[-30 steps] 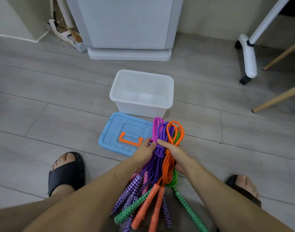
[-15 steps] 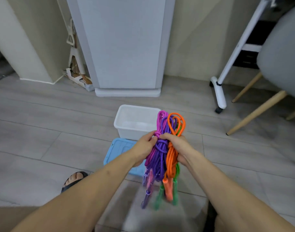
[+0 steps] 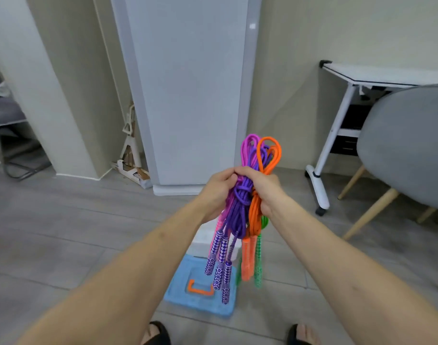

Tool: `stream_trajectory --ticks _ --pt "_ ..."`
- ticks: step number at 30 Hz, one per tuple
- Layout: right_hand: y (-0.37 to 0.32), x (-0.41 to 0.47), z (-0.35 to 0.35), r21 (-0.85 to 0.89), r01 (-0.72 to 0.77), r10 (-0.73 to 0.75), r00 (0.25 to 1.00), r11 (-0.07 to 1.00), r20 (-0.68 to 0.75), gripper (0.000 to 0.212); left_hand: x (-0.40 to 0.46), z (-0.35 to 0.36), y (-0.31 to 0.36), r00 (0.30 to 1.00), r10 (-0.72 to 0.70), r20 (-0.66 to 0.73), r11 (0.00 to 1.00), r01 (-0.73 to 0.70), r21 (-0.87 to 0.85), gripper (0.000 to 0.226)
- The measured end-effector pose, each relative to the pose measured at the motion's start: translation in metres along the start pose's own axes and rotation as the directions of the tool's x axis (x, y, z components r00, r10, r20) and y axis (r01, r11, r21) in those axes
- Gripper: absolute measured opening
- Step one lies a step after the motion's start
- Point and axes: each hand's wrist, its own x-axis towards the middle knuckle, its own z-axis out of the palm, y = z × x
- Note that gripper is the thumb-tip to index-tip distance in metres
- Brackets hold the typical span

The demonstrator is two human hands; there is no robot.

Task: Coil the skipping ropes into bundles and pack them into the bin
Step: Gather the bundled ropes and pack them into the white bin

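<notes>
1. Together, the left hand [image 3: 219,189] and right hand [image 3: 264,189] hold the skipping ropes [image 3: 240,202] up in the air, fingers curled tight round the knotted middle.
2. Pink, purple and orange loops stick up above the fists; the patterned handles [image 3: 219,266] hang below.
3. Underneath on the floor lie the blue lid [image 3: 183,292] and, mostly hidden behind the handles, the white bin [image 3: 203,241].

The ropes [image 3: 247,195] are pink, purple, orange and green. Their handles [image 3: 219,260] carry white diamond patterns. The lid [image 3: 185,292] is light blue with an orange handle.
</notes>
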Motion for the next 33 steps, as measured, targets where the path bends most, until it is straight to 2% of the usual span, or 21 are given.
stream_trajectory --ticks 7,10,12,16,20,23,28,33 --pt "-0.027 0.065 0.03 0.085 -0.056 0.051 0.997 0.995 0.063 0.041 0.054 -0.026 0.026 0.998 0.059 -0.003 0.998 -0.059 -0.006 0.036" --pt "-0.022 0.096 0.033 0.103 -0.058 0.05 0.996 0.993 0.073 0.027 0.076 -0.035 0.02 0.997 0.075 0.028 0.994 -0.077 0.073 0.039" --pt "-0.017 0.118 0.034 0.126 -0.057 0.049 0.996 0.99 0.07 0.02 0.088 -0.05 0.007 0.997 0.071 0.024 0.981 -0.074 0.18 0.054" --pt "-0.001 0.157 0.037 0.178 -0.073 0.064 0.996 0.981 0.055 0.039 0.093 -0.098 -0.041 1.0 0.02 0.015 0.916 -0.024 0.401 0.08" --pt "0.026 0.187 0.047 0.239 -0.081 0.083 0.997 0.968 -0.001 0.049 0.096 -0.14 -0.109 0.999 -0.023 0.024 0.931 0.013 0.365 0.106" --pt "0.057 0.206 0.053 0.28 -0.093 0.098 0.995 0.956 -0.005 0.053 0.107 -0.161 -0.165 0.999 -0.006 -0.036 0.921 0.02 0.389 0.128" --pt "0.11 0.235 0.054 0.324 -0.133 0.137 0.991 0.937 0.01 0.036 0.119 -0.171 -0.224 0.982 0.021 -0.187 0.907 0.06 0.417 0.125" --pt "0.151 0.26 0.049 0.366 -0.184 0.192 0.981 0.912 0.015 0.048 0.129 -0.172 -0.27 0.961 0.066 -0.268 0.902 0.057 0.428 0.108"
